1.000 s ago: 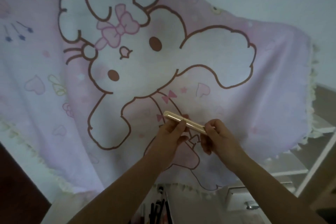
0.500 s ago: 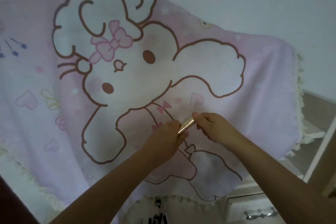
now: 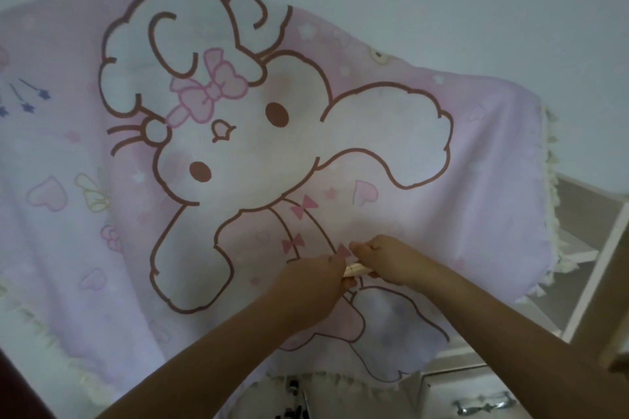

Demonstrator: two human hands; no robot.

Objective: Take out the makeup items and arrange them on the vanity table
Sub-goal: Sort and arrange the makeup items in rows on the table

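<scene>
A slim gold makeup tube (image 3: 355,270) is held between both hands in front of a pink cartoon-print cloth (image 3: 238,153). My left hand (image 3: 315,286) grips one end and my right hand (image 3: 384,258) grips the other, so only a short middle piece of the tube shows. Both hands are raised above the vanity table, close together and nearly touching.
The cloth drapes over what stands behind the table and has a tasselled fringe. Dark makeup items (image 3: 292,398) show at the bottom edge. A white drawer with a metal handle (image 3: 483,406) is at lower right, white shelves (image 3: 585,248) at right.
The hands have come closer together along the gold tube, which showed at full length a second ago and is mostly covered. The view has tilted upward.
</scene>
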